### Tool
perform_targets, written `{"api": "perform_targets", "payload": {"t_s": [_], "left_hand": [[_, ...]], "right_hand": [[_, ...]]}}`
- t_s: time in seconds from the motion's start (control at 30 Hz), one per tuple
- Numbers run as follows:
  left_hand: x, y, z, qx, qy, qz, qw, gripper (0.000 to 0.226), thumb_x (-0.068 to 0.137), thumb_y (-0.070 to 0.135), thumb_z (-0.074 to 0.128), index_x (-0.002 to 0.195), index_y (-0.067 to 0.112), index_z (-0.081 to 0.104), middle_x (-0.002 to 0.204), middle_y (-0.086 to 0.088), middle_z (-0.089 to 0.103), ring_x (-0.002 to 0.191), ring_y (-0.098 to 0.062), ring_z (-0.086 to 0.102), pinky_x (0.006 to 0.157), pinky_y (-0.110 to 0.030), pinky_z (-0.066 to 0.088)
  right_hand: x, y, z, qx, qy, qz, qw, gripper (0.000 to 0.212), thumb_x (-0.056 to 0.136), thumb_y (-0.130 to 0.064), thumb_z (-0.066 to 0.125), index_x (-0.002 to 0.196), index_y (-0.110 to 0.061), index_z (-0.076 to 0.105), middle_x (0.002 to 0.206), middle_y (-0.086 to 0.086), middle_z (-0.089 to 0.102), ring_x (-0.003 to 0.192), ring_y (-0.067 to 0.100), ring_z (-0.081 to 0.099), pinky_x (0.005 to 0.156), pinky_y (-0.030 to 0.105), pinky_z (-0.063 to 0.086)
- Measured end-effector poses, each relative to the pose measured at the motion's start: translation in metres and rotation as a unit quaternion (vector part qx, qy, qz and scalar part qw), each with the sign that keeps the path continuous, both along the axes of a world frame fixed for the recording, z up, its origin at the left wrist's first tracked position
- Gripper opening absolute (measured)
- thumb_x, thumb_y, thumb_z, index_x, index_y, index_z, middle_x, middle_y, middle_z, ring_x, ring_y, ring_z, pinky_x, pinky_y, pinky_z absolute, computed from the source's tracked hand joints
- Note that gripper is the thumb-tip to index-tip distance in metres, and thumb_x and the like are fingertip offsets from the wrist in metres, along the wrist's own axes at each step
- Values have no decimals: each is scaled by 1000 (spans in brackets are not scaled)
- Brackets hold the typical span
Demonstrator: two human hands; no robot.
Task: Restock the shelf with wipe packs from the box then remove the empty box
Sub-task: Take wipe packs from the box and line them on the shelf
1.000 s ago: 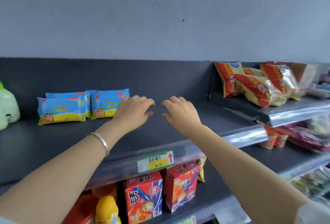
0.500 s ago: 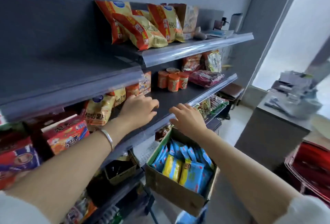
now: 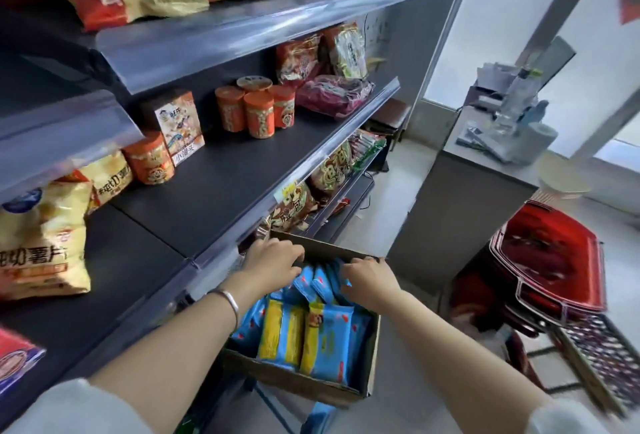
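Observation:
A brown cardboard box [image 3: 311, 385] stands low beside the shelving, filled with several blue and yellow wipe packs [image 3: 325, 340] standing on edge. Both hands are over the far end of the box. My left hand [image 3: 273, 262], with a silver bracelet on its wrist, has its fingers bent down onto the tops of the far packs. My right hand [image 3: 369, 278] also reaches down with curled fingers onto the blue packs near the box's far right corner. Whether either hand has closed round a pack is hidden by the fingers.
Dark shelves [image 3: 214, 191] on the left hold orange canisters [image 3: 258, 113], snack bags [image 3: 41, 243] and a small carton. A stack of red shopping baskets [image 3: 550, 267] stands on the right, behind it a grey counter [image 3: 460, 212] with clutter. Pale floor lies between.
The view swung from the upper shelf, where blue wipe packs lie, down and right to the box. Both hands dropped from the shelf edge into the box's far end.

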State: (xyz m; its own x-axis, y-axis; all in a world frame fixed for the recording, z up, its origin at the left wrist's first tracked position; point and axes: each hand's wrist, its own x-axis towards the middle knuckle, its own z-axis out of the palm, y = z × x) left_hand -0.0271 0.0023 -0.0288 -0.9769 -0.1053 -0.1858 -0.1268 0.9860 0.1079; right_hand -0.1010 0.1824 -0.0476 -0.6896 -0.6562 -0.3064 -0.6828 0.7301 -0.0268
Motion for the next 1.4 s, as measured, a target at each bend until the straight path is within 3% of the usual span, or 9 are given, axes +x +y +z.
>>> {"api": "perform_targets", "payload": {"t_s": [0.27, 0.5, 0.67, 0.87, 1.0, 1.13, 1.2, 1.3, 1.4], "left_hand": [[-16, -6, -71, 41, -139, -10, 989, 31, 94, 36, 49, 122, 25, 51, 123, 0, 55, 116, -22, 50, 84, -33, 39], [-7, -9, -95, 80, -187, 14, 979, 37, 94, 37, 49, 129, 25, 49, 131, 2, 51, 119, -18, 49, 91, -35, 45], [-6, -3, -93, 168, -159, 40, 972, 30, 92, 36, 53, 120, 28, 53, 123, 4, 55, 112, -16, 53, 93, -36, 45], [-4, 10, -74, 347, -183, 52, 918, 45, 82, 15, 67, 125, 20, 54, 117, 1, 58, 110, -15, 56, 92, -30, 47], [-3, 8, -59, 350, -118, 81, 926, 18, 80, 8, 69, 90, 17, 57, 76, 3, 58, 68, -13, 58, 61, -27, 45], [6, -7, -45, 496, -8, 209, 843, 23, 84, 2, 66, 84, 23, 57, 77, 2, 63, 65, -11, 60, 54, -22, 48], [10, -13, -40, 538, 10, 232, 810, 22, 85, 2, 65, 90, 23, 57, 88, -2, 66, 74, -14, 64, 61, -26, 54], [13, -23, -39, 514, 32, 217, 829, 35, 82, 5, 69, 99, 32, 52, 102, -1, 61, 88, -12, 62, 76, -30, 55], [12, -28, -34, 419, 30, 184, 889, 41, 79, 17, 73, 106, 37, 50, 100, 2, 61, 92, -17, 61, 80, -29, 50]], "right_hand": [[19, -14, -65, 126, -72, -25, 989, 53, 80, -50, 65, 119, -17, 53, 118, 7, 54, 114, 29, 50, 82, 36, 40], [16, -25, -67, 106, -59, -16, 992, 41, 84, -24, 68, 122, -16, 56, 116, 8, 46, 105, 31, 55, 65, 34, 39], [13, -22, -67, 110, -79, 38, 990, 49, 84, -37, 65, 126, -18, 46, 121, 10, 58, 120, 32, 46, 93, 42, 38], [1, -21, -43, -81, -267, -46, 959, 46, 79, -24, 73, 120, -18, 54, 103, 5, 57, 90, 29, 60, 69, 31, 46], [-11, -31, -22, -245, -268, -100, 926, 39, 75, -18, 78, 109, -9, 62, 87, 3, 55, 79, 16, 50, 62, 21, 37], [-18, -29, -23, -211, -320, -104, 918, 46, 80, -23, 75, 121, -10, 57, 104, 3, 57, 95, 16, 52, 77, 24, 40], [-20, -25, -28, -196, -314, -92, 924, 29, 82, -22, 72, 107, -13, 60, 90, -5, 55, 88, 14, 50, 70, 23, 38], [-24, -28, -23, -186, -288, -55, 938, 18, 83, -22, 71, 93, -18, 57, 72, -11, 47, 81, 15, 48, 68, 25, 38], [-25, -35, -17, -141, -235, 18, 961, 25, 81, -28, 72, 100, -16, 62, 86, -1, 53, 84, 17, 48, 72, 30, 39]]}}
